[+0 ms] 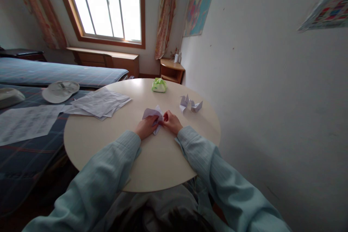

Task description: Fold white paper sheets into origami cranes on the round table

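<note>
A partly folded sheet of white paper (150, 112) lies at the middle of the round table, with pointed flaps sticking out above and below my fingers. My left hand (147, 126) is closed on its left side, thumb pressed on the paper. At the right edge, my right hand (172, 122) has its fingers curled in a pinch on the same paper. My hands partly cover the folds. Beyond my right hand stand two folded paper birds (184, 103) (197, 106), close beside each other.
The round cream table (92, 141) carries a stack of paper sheets (100, 102) at left and a green tissue pack (159, 85) at the far side. A bed with a blue plaid cover (32, 156) holds a white cap (61, 91) and a printed sheet (29, 121). A wall (258, 98) rises at right.
</note>
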The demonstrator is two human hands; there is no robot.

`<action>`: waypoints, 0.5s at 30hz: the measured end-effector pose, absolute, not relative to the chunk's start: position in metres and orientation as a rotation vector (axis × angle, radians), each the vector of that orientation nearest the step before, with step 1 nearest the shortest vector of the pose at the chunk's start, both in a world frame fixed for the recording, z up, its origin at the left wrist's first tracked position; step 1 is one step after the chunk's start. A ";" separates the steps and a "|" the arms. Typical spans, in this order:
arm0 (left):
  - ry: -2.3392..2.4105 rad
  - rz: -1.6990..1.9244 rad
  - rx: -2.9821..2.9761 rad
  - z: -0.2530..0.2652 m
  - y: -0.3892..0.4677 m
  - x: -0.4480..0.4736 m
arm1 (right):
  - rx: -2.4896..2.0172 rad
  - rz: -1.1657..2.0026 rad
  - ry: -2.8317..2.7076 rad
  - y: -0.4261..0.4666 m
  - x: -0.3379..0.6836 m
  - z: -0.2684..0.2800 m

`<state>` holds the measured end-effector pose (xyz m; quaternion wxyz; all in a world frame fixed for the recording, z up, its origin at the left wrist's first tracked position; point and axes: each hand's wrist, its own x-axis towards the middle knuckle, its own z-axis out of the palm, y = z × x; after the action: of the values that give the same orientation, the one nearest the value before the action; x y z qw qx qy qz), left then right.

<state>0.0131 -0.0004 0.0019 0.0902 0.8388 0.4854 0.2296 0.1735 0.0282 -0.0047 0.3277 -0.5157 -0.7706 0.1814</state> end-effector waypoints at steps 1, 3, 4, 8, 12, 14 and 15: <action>1.448 0.683 2.496 0.002 -0.001 0.013 | -1.341 0.448 -2.019 0.029 0.173 -0.006; 1.456 0.681 2.505 0.003 -0.001 0.014 | -1.308 0.389 -2.032 0.029 0.173 -0.007; 1.463 0.678 2.508 0.003 -0.001 0.014 | -1.283 0.371 -2.042 0.029 0.172 -0.007; 1.490 0.664 2.512 0.005 -0.001 0.014 | -1.139 0.428 -2.079 0.027 0.171 -0.007; 1.494 0.671 2.515 0.008 -0.002 0.014 | -1.060 0.556 -2.113 0.027 0.171 -0.007; 1.496 0.675 2.510 0.009 -0.003 0.015 | -1.053 0.587 -2.116 0.028 0.172 -0.007; 1.501 0.676 2.505 0.010 -0.004 0.015 | -1.055 0.593 -2.118 0.029 0.172 -0.008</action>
<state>0.0150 -0.0041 0.0098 0.0719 0.8334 0.4996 0.2251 0.1718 0.0288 -0.0080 0.3440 -0.4060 -0.8153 0.2281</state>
